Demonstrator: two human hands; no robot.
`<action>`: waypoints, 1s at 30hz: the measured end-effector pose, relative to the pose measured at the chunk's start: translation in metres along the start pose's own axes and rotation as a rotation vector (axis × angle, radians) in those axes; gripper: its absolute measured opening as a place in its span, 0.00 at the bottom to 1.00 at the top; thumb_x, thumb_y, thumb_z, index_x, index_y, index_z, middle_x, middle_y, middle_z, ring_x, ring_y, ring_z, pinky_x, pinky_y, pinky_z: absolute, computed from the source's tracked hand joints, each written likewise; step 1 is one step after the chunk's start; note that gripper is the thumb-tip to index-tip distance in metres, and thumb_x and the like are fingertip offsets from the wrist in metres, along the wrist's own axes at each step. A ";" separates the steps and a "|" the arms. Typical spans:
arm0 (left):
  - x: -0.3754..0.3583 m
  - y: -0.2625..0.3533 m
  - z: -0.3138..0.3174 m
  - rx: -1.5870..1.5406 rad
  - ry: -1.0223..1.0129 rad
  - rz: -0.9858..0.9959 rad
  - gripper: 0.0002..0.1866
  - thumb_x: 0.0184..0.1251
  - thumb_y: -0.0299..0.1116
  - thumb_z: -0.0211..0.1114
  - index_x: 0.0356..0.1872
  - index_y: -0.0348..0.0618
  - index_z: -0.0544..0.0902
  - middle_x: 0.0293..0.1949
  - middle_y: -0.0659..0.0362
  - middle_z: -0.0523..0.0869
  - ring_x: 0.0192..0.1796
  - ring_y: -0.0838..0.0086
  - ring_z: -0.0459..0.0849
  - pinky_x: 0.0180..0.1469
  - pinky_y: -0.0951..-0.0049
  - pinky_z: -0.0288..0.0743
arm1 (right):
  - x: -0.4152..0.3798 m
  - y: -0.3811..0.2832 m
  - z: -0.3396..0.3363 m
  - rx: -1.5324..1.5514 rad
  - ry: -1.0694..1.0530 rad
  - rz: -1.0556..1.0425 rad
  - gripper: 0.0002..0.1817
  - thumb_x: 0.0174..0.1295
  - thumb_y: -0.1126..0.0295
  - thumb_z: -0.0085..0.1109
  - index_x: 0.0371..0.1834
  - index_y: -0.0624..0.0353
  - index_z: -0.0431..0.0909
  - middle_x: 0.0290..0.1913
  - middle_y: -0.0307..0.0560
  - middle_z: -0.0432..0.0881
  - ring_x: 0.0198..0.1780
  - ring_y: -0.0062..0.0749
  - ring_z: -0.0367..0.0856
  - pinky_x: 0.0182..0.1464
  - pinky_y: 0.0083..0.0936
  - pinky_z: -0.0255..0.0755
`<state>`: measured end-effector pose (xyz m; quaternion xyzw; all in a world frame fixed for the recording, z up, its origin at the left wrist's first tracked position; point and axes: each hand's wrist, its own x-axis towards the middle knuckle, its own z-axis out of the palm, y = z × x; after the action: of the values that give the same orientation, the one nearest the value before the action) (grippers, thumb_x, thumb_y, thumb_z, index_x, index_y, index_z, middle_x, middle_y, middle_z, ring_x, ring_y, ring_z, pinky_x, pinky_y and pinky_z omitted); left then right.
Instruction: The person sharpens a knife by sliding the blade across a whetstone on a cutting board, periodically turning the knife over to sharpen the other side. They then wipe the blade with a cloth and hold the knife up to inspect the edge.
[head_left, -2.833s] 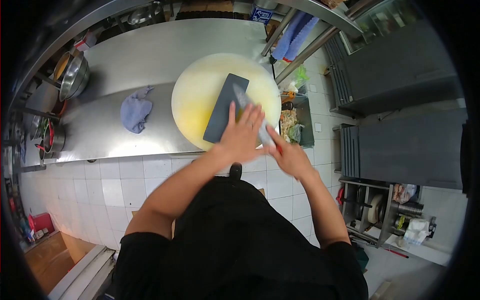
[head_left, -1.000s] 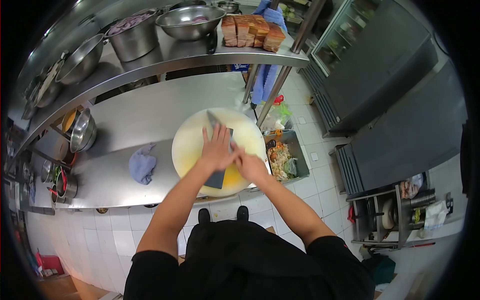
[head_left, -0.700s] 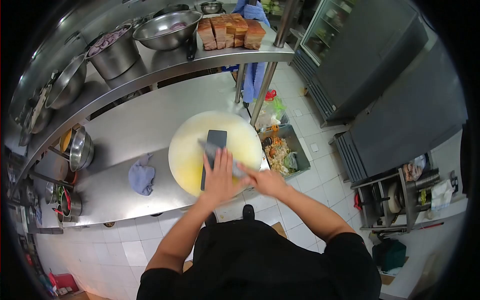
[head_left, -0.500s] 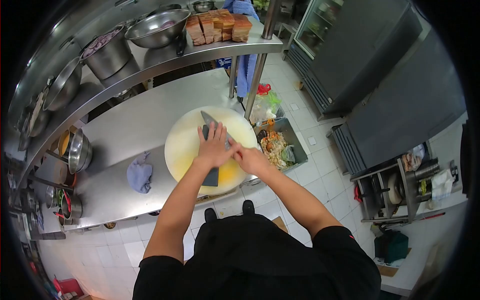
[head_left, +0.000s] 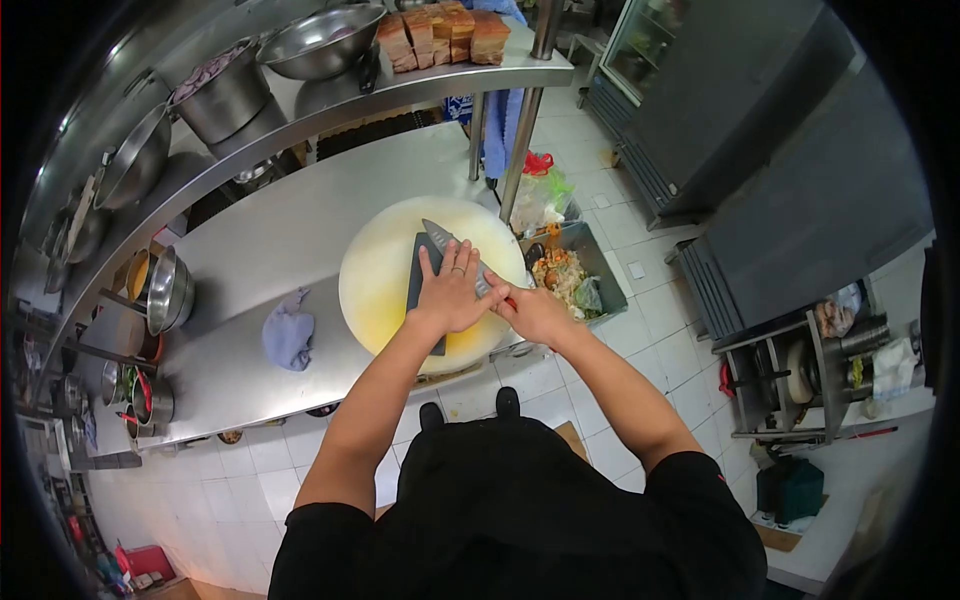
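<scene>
My left hand [head_left: 449, 296] lies flat with its fingers spread, pressing on the blade of a kitchen knife [head_left: 437, 233]. The knife's handle is in my right hand [head_left: 536, 317], with a bit of red showing at the grip. Under the blade is a dark, flat, oblong sharpening stone [head_left: 415, 272], partly covered by my left hand and wrist. Stone and knife rest on a round, pale cutting board [head_left: 372, 240] stained yellow near its front. The blade crosses the stone at a slant, its tip pointing away from me.
A blue cloth [head_left: 288, 335] lies on the steel counter [head_left: 230, 260], left of the board. The raised shelf [head_left: 420, 92] bears pork belly blocks [head_left: 440, 38], a steel bowl [head_left: 318, 45] and a pot [head_left: 222, 95]. A bin of food scraps [head_left: 603, 275] stands to the right.
My hands and the knife have slid slightly toward me and to the right over the stone. The whole view has shifted a little. My grip looks the same.
</scene>
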<state>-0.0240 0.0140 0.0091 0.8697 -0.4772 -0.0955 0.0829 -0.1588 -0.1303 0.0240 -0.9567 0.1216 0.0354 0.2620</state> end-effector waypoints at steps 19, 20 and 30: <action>-0.108 0.046 0.030 -0.053 0.083 0.159 0.59 0.72 0.78 0.43 0.83 0.29 0.55 0.85 0.40 0.53 0.88 0.51 0.45 0.81 0.27 0.26 | -0.103 -0.011 -0.027 -0.163 -0.346 0.021 0.34 0.78 0.43 0.49 0.86 0.23 0.55 0.41 0.65 0.89 0.45 0.65 0.89 0.52 0.56 0.83; -0.128 0.053 0.033 -0.111 0.083 0.185 0.60 0.72 0.79 0.44 0.83 0.29 0.56 0.85 0.39 0.53 0.88 0.50 0.46 0.80 0.26 0.27 | -0.111 -0.012 -0.029 -0.191 -0.437 0.012 0.34 0.78 0.43 0.49 0.86 0.24 0.55 0.41 0.65 0.89 0.45 0.65 0.89 0.52 0.56 0.83; -0.018 0.021 0.007 -0.031 0.063 -0.007 0.57 0.75 0.75 0.44 0.83 0.29 0.55 0.85 0.39 0.53 0.89 0.52 0.46 0.82 0.29 0.25 | -0.015 -0.016 -0.027 -0.011 -0.164 0.124 0.30 0.79 0.50 0.49 0.84 0.31 0.63 0.39 0.60 0.90 0.44 0.65 0.89 0.51 0.56 0.82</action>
<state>-0.0527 0.0177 0.0088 0.8725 -0.4699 -0.0755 0.1109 -0.1692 -0.1275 0.0567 -0.9427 0.1584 0.1303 0.2633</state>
